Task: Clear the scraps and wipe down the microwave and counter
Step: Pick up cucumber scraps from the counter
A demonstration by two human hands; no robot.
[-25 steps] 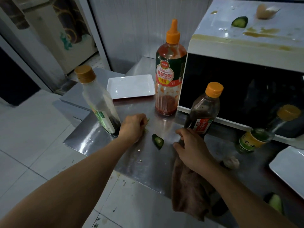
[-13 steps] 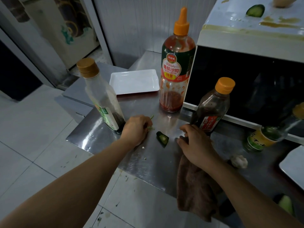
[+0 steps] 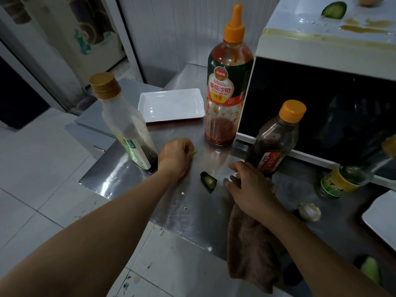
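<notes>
My left hand [image 3: 174, 157] pinches a small green scrap [image 3: 194, 152] on the steel surface [image 3: 120, 174] — dark green cucumber chunk [image 3: 208, 181] at its 4 o'clock. My right hand [image 3: 249, 186] grips the brown cloth [image 3: 250, 247] at the edge.

Cucumber scrap [image 3: 208, 182] between both hands

Bottles: 4, at 12 [image 3: 228, 82], 10 [image 3: 126, 125], 2 [image 3: 276, 140], 3 o'clock [image 3: 342, 179]
White trays: 2, at 11 [image 3: 171, 105], 4 o'clock [image 3: 381, 219]
Cucumber scraps: 3 [image 3: 208, 181] [image 3: 334, 10] [image 3: 369, 270]
Microwave: 1 [image 3: 321, 46]
Brown cloth: 1 [image 3: 250, 249]
Garlic piece: 1 [image 3: 309, 211]
Hands: 2 [image 3: 174, 156] [image 3: 248, 187]
</notes>
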